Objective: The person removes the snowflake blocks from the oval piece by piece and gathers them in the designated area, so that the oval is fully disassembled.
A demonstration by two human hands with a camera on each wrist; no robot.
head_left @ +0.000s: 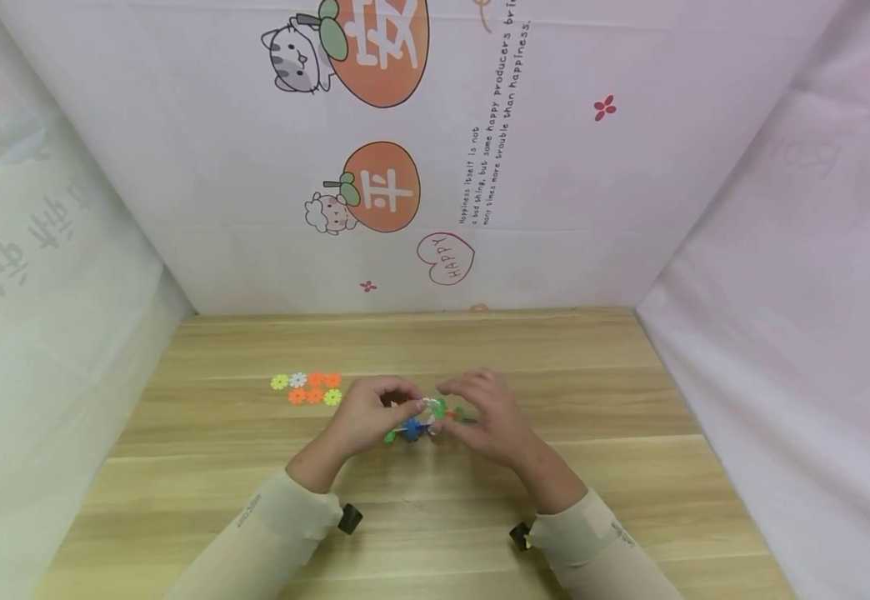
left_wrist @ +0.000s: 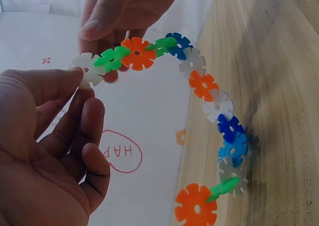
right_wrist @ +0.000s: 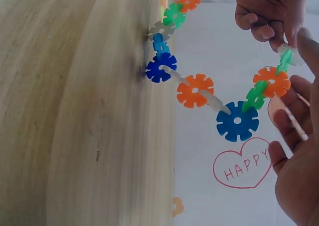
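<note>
My left hand [head_left: 367, 417] pinches a white snowflake disc [left_wrist: 88, 72] between thumb and fingers. This disc is one end of a chain of interlocking plastic snowflake discs [left_wrist: 138, 53] in orange, green, white and blue. In the left wrist view the chain arcs over and down to an orange disc [left_wrist: 195, 206]. My right hand [head_left: 498, 421] is close to the held end, its thumb and fingers apart. In the right wrist view its loosely bent fingers [right_wrist: 294, 126] lie beside the orange disc [right_wrist: 271, 81]; whether they touch it I cannot tell.
Several loose snowflake discs [head_left: 316, 396], orange, yellow and white, lie in two rows on the wooden table [head_left: 555, 367], left of my hands. Printed white cloth [head_left: 540, 192] stands behind the table's far edge, with more cloth at both sides.
</note>
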